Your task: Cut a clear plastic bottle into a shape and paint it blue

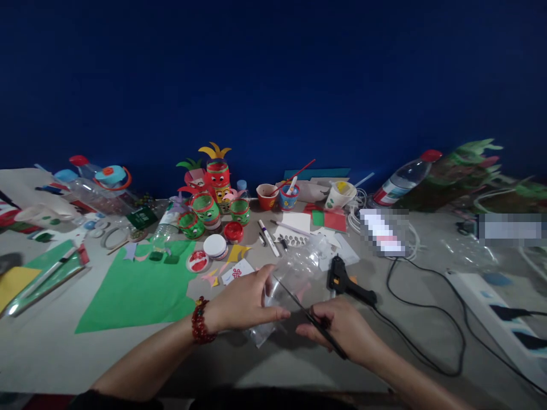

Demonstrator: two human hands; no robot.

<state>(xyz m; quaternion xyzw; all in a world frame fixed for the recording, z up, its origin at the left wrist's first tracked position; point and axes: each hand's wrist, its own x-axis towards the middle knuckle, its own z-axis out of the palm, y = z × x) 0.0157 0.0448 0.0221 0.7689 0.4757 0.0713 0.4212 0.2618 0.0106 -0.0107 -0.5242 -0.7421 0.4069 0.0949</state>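
Bench notes, all places taken from the black hot-glue gun (348, 282) lying on the grey table (51, 353).

- Your left hand (245, 302) sits just left of the gun, fingers and thumb closed around a clear plastic piece (273, 296) – thin, curved, glossy. Part of it hangs out below your palm, near the table top. A red bead bracelet (199, 322) is on that wrist.
- Your right hand (342, 330) is just in front of the gun, wrapped around the handles of dark slim-bladed scissors (299, 304). The blades point up and left and meet the plastic at its right edge. Whether the blades are parted or closed I cannot tell; they read as one thin dark line.
- Left of the gun, past your left hand, lies a large green paper sheet (137, 293). Behind the gun are a second bit of clear plastic (303, 259) and a white round lid (215, 246).
- The gun's black cable (427, 341) loops off to its right, clear of both hands.

Judgement on cutting well: the plastic is springy and hard to see against the table, so pinch it close to the cut line and leave little free wall to flex. Feed it deep into the blades, not at the tips – tips tend to slip on slick plastic. Turn the piece with your left hand rather than twisting the scissors. Mind your left thumb, which lies very near the blade line, and watch for the loose lower flap catching on the table.
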